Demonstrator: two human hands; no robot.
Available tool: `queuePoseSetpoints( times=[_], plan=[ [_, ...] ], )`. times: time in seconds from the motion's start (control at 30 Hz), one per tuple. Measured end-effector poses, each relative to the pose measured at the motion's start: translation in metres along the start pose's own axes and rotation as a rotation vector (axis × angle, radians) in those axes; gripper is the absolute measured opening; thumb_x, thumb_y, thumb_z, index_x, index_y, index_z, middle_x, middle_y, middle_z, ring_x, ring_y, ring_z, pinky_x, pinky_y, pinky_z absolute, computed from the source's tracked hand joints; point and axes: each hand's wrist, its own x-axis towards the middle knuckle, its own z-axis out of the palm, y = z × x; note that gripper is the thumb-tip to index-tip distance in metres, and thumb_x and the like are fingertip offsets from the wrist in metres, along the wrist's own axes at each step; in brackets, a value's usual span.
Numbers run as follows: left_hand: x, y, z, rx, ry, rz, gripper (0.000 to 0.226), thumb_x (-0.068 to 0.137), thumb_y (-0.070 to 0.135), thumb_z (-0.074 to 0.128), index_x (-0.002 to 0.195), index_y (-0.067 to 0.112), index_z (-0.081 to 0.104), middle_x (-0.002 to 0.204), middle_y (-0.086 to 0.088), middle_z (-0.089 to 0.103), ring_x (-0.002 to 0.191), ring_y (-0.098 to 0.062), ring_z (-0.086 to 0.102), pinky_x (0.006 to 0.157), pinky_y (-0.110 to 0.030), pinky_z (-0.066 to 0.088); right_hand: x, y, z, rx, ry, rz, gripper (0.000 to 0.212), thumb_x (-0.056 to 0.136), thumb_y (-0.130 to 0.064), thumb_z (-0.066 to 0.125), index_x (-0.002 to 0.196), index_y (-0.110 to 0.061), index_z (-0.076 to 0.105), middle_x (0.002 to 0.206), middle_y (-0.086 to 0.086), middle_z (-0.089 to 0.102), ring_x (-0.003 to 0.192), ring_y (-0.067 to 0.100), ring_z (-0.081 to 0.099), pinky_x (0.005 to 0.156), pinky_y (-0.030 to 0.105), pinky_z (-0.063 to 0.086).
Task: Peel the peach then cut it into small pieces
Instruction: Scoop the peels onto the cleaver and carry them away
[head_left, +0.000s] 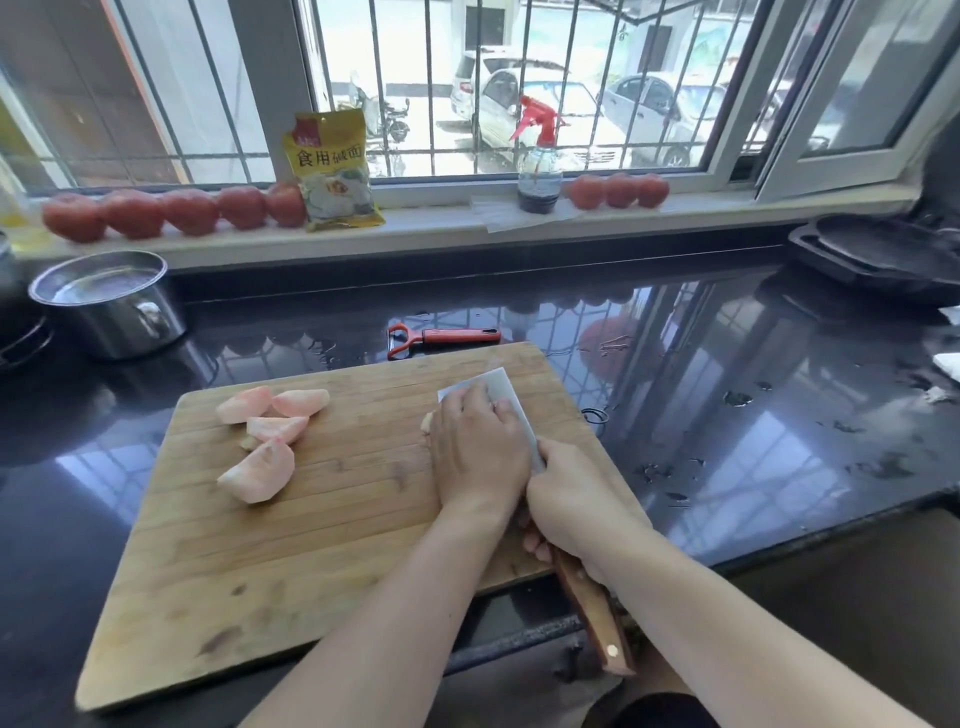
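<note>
Several peeled, pale pink peach wedges (270, 436) lie on the left part of a wooden cutting board (291, 561). Near the board's far right, my left hand (475, 452) covers a small piece of peach (427, 422), of which only a sliver shows at its left edge. My right hand (569, 506) grips the wooden handle (592, 613) of a cleaver. The wide blade (498, 389) stands on edge right beside my left hand's fingers. A red peeler (441, 338) lies on the counter just beyond the board.
The black glossy counter (753, 415) is wet at the right. A steel pot (109, 301) stands at the far left. Tomatoes (171, 210), a yellow packet (335, 171) and a spray bottle (540, 166) line the windowsill. Dark trays (883, 254) sit at the far right.
</note>
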Motion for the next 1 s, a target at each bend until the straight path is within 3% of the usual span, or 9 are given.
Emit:
queuePoseSetpoints(
  times=[0.1,0.17,0.27,0.43,0.57,0.67,0.77,1.0],
  plan=[
    [0.0,0.0,-0.004,-0.032,-0.015,0.005,0.034,0.105,0.028,0.045,0.128,0.013,0.064,0.142,-0.006,0.057,0.133,-0.024,0.047,0.114,-0.037,0.024,0.002,0.0,0.0,-0.006,-0.016,0.046,0.032,0.088,-0.019,0.031,0.107,-0.023,0.057,0.059,0.013,0.069,0.046,0.025,0.061,0.05,0.034,0.042],
    [-0.001,0.0,-0.005,0.028,-0.029,-0.007,0.035,0.104,0.031,0.044,0.131,0.017,0.062,0.145,-0.002,0.054,0.134,-0.022,0.046,0.119,-0.043,0.015,0.001,-0.001,-0.002,0.005,-0.026,0.06,0.033,0.091,-0.018,0.03,0.11,-0.025,0.057,0.057,0.012,0.068,0.044,0.023,0.059,0.051,0.033,0.041],
    [-0.001,0.0,-0.007,0.119,-0.077,-0.016,0.04,0.105,0.034,0.041,0.138,0.02,0.058,0.15,0.0,0.049,0.139,-0.022,0.042,0.123,-0.057,0.001,-0.001,-0.001,-0.002,0.071,-0.033,0.055,0.039,0.089,-0.017,0.03,0.108,-0.028,0.062,0.072,0.019,0.074,0.048,0.024,0.062,0.055,0.038,0.042],
    [-0.005,-0.002,-0.005,0.164,-0.028,0.076,0.036,0.103,0.031,0.046,0.129,0.014,0.063,0.138,-0.007,0.057,0.127,-0.026,0.049,0.114,-0.043,0.025,0.001,0.003,-0.002,0.109,-0.034,0.054,0.043,0.083,-0.014,0.03,0.105,-0.031,0.064,0.079,0.023,0.075,0.049,0.026,0.06,0.058,0.043,0.042],
    [-0.005,-0.004,-0.006,0.222,-0.018,0.108,0.038,0.102,0.037,0.049,0.127,0.014,0.064,0.134,-0.011,0.056,0.123,-0.031,0.047,0.107,-0.043,0.036,0.001,0.003,-0.004,0.104,-0.037,0.056,0.042,0.086,-0.014,0.032,0.111,-0.03,0.062,0.071,0.02,0.073,0.047,0.024,0.059,0.057,0.04,0.042],
    [0.0,-0.012,-0.012,0.308,-0.06,0.135,0.042,0.101,0.042,0.046,0.128,0.014,0.063,0.144,-0.014,0.045,0.131,-0.033,0.038,0.11,-0.044,0.034,-0.001,0.001,-0.007,0.098,-0.051,0.072,0.046,0.089,-0.012,0.031,0.117,-0.033,0.061,0.055,0.013,0.065,0.039,0.019,0.054,0.048,0.028,0.036],
    [0.004,-0.018,-0.015,0.309,-0.049,0.114,0.044,0.102,0.041,0.047,0.131,0.011,0.061,0.152,-0.019,0.036,0.136,-0.037,0.031,0.115,-0.045,0.028,-0.005,-0.002,-0.008,0.104,-0.041,0.044,0.043,0.089,-0.011,0.031,0.112,-0.028,0.063,0.049,0.007,0.061,0.036,0.017,0.052,0.045,0.024,0.038],
    [0.003,-0.015,-0.013,0.325,-0.011,0.052,0.039,0.1,0.043,0.05,0.125,0.018,0.062,0.138,-0.012,0.045,0.126,-0.034,0.04,0.108,-0.047,0.033,-0.005,-0.003,-0.006,0.099,-0.039,0.035,0.047,0.087,-0.008,0.029,0.116,-0.026,0.062,0.054,0.01,0.06,0.04,0.019,0.054,0.044,0.025,0.044]
  ],
)
